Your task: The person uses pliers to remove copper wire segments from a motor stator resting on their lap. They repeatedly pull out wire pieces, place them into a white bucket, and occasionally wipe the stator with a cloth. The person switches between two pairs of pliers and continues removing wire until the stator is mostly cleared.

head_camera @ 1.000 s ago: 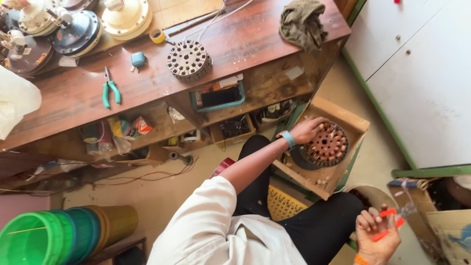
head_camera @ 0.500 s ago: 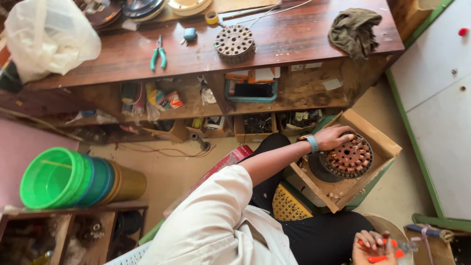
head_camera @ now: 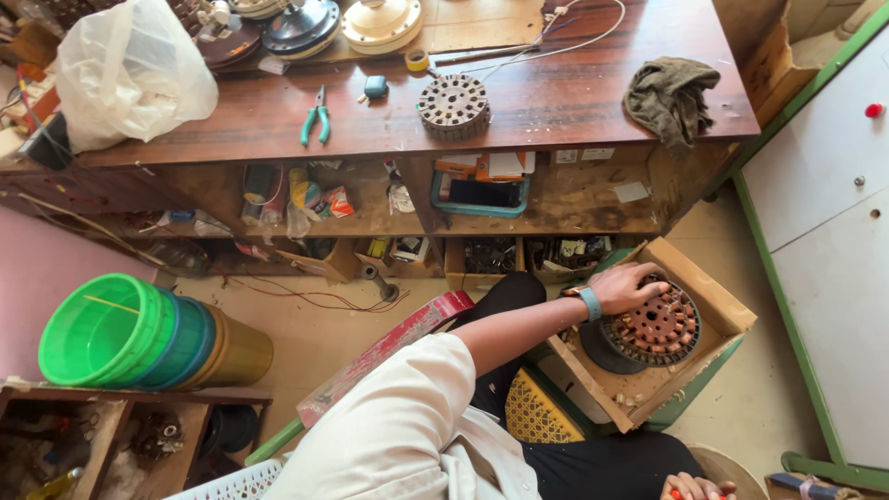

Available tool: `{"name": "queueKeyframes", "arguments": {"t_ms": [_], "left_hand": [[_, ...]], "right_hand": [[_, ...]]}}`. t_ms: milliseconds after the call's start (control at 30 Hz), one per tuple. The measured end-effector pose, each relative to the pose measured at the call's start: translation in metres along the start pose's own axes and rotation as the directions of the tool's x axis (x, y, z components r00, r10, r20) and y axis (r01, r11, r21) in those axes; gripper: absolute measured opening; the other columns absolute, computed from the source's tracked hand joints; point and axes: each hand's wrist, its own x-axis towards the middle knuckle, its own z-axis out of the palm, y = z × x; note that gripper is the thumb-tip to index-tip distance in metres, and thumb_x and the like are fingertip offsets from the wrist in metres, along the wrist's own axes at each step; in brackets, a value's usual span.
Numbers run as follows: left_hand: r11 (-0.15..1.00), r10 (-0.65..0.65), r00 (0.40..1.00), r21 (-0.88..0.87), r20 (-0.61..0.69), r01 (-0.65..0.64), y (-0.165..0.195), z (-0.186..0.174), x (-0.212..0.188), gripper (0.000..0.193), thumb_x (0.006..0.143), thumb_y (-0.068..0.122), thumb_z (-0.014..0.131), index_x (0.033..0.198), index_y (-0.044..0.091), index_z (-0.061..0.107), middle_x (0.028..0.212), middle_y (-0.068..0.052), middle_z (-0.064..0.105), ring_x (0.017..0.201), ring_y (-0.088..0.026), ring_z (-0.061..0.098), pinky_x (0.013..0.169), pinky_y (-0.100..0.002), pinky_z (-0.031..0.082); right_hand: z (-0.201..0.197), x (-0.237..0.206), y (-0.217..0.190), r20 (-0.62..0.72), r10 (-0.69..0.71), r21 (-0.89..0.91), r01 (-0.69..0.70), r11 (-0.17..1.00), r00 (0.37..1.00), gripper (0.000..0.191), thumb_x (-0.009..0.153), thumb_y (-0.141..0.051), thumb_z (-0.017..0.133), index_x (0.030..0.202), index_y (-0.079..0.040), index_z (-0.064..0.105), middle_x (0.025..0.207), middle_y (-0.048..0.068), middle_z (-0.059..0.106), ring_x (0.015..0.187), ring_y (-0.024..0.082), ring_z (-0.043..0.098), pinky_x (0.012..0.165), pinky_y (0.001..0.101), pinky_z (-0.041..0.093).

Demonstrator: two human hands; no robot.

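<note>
Your view has swung left; your left hand (head_camera: 630, 287) rests spread on the copper-wound stator (head_camera: 653, 326) (heavy, rigid—grip its rim). Your right hand (head_camera: 696, 487) pinches something red, lower right.

Person in a cream short-sleeved shirt (head_camera: 407, 435) and black trousers (head_camera: 602, 468). A light blue wristband (head_camera: 591, 303) encircles the left wrist. Both forearms are bare.

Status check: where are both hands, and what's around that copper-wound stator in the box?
Left hand resting on copper-wound stator inside cardboard box. Right hand at bottom edge, pinching something small and orange, mostly cut off. Nothing over the stator but the hand.
</note>
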Motion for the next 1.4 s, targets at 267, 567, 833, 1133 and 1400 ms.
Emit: {"name": "queueKeyframes", "arguments": {"t_ms": [267,567,833,1133,1400], "left_hand": [[0.998,-0.057,0.996,-0.043,-0.061,0.055,-0.002,0.001,-0.011,0.056,0.104,0.055,0.038,0.129,0.015,0.069,0.123,-0.016,0.072,0.119,-0.036,0.064,0.102,-0.046,0.049],[0.998,-0.059,0.996,-0.011,-0.063,0.058,-0.001,-0.001,-0.015,0.056,0.104,0.055,0.035,0.128,0.017,0.070,0.119,-0.014,0.073,0.115,-0.034,0.066,0.101,-0.045,0.049],[0.995,-0.077,0.996,0.054,-0.053,0.080,0.006,-0.011,-0.022,0.062,0.098,0.067,0.036,0.126,0.025,0.072,0.119,-0.012,0.074,0.114,-0.032,0.068,0.098,-0.045,0.052],[0.995,-0.074,0.996,0.065,-0.056,0.077,0.000,-0.005,-0.022,0.047,0.096,0.053,0.046,0.124,0.026,0.071,0.120,-0.012,0.073,0.111,-0.034,0.069,0.096,-0.046,0.053],[0.997,-0.046,0.999,0.060,0.005,0.045,-0.006,-0.005,-0.009,0.051,0.096,0.051,0.049,0.134,0.019,0.061,0.123,-0.019,0.070,0.115,-0.039,0.065,0.098,-0.051,0.050]], "right_hand": [[0.001,0.001,0.012,0.015,-0.050,0.014,0.050,0.999,0.999,0.025,0.123,-0.030,0.053,0.126,-0.016,0.074,0.107,0.004,0.074,0.088,0.011,0.061,0.092,0.0268,0.044],[0.004,-0.015,-0.019,0.026,-0.254,-0.180,0.255,0.950,0.967,0.020,0.117,-0.017,0.054,0.103,-0.017,0.068,0.095,-0.008,0.069,0.083,0.002,0.060,0.083,0.0178,0.046],[0.031,-0.018,0.006,-0.150,-0.265,-0.467,0.168,0.868,0.952,0.033,0.119,-0.045,0.058,0.109,-0.017,0.073,0.091,-0.004,0.071,0.075,0.006,0.058,0.076,0.0184,0.042],[0.012,-0.023,-0.009,-0.382,-0.233,-0.532,-0.007,0.846,0.894,0.023,0.121,-0.030,0.055,0.107,-0.018,0.069,0.083,-0.006,0.061,0.075,0.008,0.048,0.089,0.0288,0.041],[0.021,-0.009,0.006,-0.434,-0.258,-0.493,0.012,0.870,0.863,0.025,0.117,-0.033,0.055,0.106,-0.016,0.069,0.080,-0.006,0.059,0.077,0.008,0.050,0.085,0.0279,0.042]]}}
